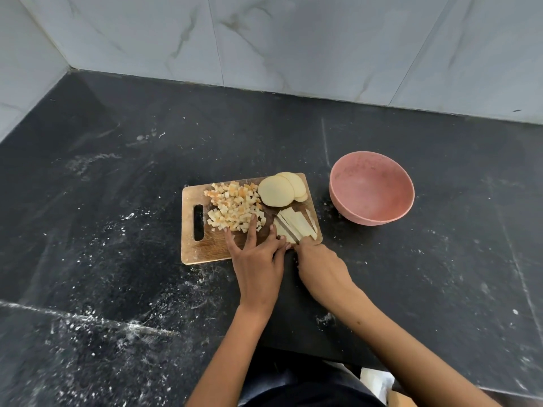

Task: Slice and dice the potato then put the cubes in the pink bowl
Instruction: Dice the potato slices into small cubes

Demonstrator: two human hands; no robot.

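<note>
Left hand spread on potato strips, right hand seemingly gripping knife, cubes beside

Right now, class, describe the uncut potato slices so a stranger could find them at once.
Find the wooden cutting board on the black counter. At its far right corner, nearest the pink bowl, lie the round potato slices: overlapping whole discs, unlike the cubes and strips.

I see the cutting board mid-tabletop; on it cubes left, slices behind the strips; bowl right of the board.
</note>
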